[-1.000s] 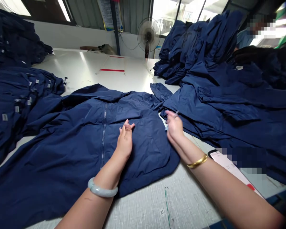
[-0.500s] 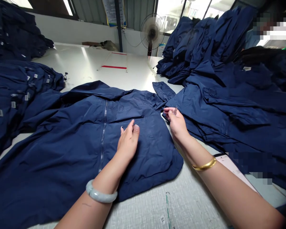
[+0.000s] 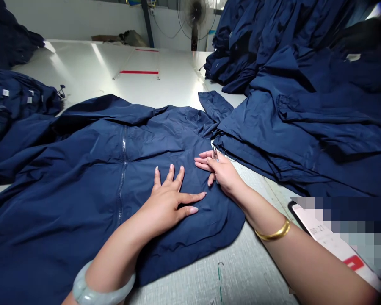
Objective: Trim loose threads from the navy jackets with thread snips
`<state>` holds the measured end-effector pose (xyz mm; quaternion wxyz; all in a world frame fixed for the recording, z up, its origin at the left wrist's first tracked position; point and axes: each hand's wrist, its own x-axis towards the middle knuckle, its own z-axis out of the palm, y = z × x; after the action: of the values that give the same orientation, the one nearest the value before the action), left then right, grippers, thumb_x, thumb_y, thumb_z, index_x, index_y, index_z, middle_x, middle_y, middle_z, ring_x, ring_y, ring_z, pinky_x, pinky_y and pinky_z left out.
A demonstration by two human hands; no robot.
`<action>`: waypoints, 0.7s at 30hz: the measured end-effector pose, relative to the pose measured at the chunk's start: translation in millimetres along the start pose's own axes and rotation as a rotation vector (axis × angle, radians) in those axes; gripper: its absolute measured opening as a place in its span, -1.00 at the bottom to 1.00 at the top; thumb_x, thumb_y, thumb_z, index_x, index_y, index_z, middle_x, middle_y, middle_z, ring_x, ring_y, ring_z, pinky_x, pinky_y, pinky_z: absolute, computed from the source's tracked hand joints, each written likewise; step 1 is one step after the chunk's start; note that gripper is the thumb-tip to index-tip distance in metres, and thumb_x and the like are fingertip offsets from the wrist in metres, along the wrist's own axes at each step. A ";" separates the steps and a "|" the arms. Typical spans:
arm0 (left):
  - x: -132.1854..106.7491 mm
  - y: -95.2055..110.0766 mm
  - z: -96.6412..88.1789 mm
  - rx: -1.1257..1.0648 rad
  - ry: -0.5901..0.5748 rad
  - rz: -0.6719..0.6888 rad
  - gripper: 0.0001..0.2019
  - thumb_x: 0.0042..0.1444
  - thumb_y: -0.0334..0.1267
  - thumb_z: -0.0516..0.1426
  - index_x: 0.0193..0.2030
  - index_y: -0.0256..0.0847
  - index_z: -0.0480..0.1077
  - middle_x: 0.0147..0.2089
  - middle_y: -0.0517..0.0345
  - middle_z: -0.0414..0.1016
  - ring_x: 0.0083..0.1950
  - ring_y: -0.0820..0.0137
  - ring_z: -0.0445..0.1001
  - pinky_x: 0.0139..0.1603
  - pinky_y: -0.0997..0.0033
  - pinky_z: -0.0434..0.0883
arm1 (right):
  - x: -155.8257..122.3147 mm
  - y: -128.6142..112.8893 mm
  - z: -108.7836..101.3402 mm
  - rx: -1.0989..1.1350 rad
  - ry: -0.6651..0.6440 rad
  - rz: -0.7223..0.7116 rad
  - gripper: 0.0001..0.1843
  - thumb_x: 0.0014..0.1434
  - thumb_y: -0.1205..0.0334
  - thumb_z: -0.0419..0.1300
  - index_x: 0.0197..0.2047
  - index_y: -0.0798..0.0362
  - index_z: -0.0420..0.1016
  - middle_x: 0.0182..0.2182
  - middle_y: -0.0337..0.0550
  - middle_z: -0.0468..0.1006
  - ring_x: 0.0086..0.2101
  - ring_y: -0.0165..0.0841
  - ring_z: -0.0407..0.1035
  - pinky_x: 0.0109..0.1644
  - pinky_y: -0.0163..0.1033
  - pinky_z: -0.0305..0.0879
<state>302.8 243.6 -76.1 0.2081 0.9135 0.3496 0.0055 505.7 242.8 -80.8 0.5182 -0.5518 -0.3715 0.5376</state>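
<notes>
A navy blue jacket (image 3: 92, 178) lies spread over the table, its zipper (image 3: 122, 182) running down the middle of the visible part. My left hand (image 3: 169, 197) rests flat on the fabric right of the zipper, fingers spread and nothing in them. Close to the jacket's right edge is my right hand (image 3: 220, 169), its fingertips at the cloth. It holds what look like small metal thread snips (image 3: 214, 152), mostly hidden by the thumb and fingers.
More navy garments are heaped at the right (image 3: 305, 123), and a folded stack with white labels (image 3: 15, 95) stands at the left. A phone (image 3: 324, 233) lies beside my right forearm. Behind the white table (image 3: 92, 84) stands a fan (image 3: 196, 17).
My left hand has come down from above the jacket and spread flat on it. My right hand has moved slightly left and down to the fabric. The view has tilted downward.
</notes>
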 end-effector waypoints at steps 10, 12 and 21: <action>0.9 -2.8 -2.0 -0.047 -0.047 0.036 -0.60 0.10 0.01 0.26 0.08 0.53 0.36 0.52 0.27 -0.33 0.48 -0.14 -0.44 0.25 -0.48 -0.54 | -1.0 1.8 -6.2 -0.300 -0.049 -0.247 -0.94 0.18 0.26 0.23 -0.26 0.05 0.45 -0.25 -0.12 0.52 -0.15 -0.31 0.47 -0.30 -0.30 0.45; 1.1 -2.3 -2.5 -0.055 -0.051 0.033 -0.60 0.10 0.01 0.25 0.08 0.53 0.36 0.52 0.26 -0.34 0.48 -0.14 -0.43 0.25 -0.48 -0.55 | -1.5 3.2 -8.1 -0.546 -0.140 -0.412 -0.96 0.12 0.34 0.29 -0.35 0.07 0.50 -0.31 -0.19 0.45 -0.24 -0.39 0.41 -0.14 -0.28 0.39; 0.1 -1.4 -2.7 -0.056 -0.045 0.037 -0.60 0.10 -0.02 0.27 0.07 0.52 0.37 0.52 0.17 -0.36 0.48 -0.12 -0.47 0.26 -0.42 -0.56 | -9.1 -1.0 -1.5 -1.129 -0.316 -0.516 -0.92 0.21 0.36 0.23 -0.34 0.12 0.52 -0.23 -0.13 0.43 -0.29 -0.38 0.35 -0.17 -0.26 0.29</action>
<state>301.5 245.6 -74.2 0.2412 0.9135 0.3275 -0.0012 505.9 233.9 -78.0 0.1995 -0.5467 -0.7902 0.1921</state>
